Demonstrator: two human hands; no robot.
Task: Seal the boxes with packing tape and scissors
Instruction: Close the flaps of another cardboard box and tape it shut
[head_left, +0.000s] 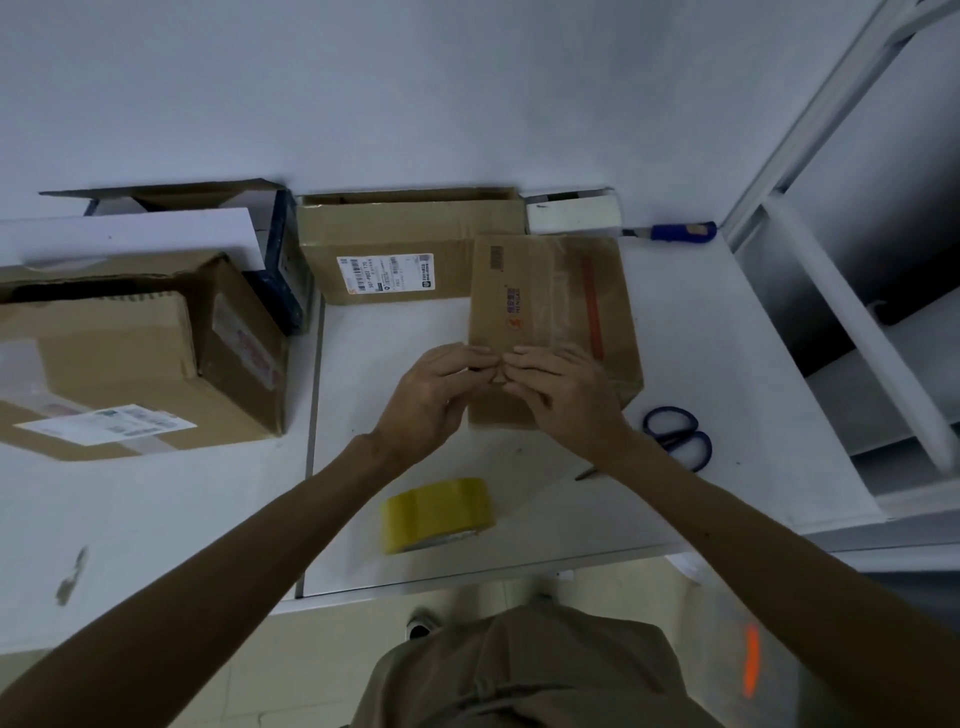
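Observation:
A small brown cardboard box (550, 301) with a red stripe lies on the white table (701, 364). Both hands rest on its near end. My left hand (436, 389) and my right hand (561, 389) meet fingertip to fingertip at the box's near edge, fingers curled and pressing down on it. A roll of yellowish packing tape (436, 514) lies on its side on the table, nearer to me than the hands. Blue-handled scissors (675, 436) lie to the right of my right wrist, their blades partly hidden under my forearm.
A larger brown box (405, 249) with a white label stands behind the small one. A big taped box (140, 358) sits at the left, with an open carton (208, 208) behind it. A blue utility knife (675, 231) and a white box (571, 213) lie by the wall. White shelving (857, 338) flanks the right.

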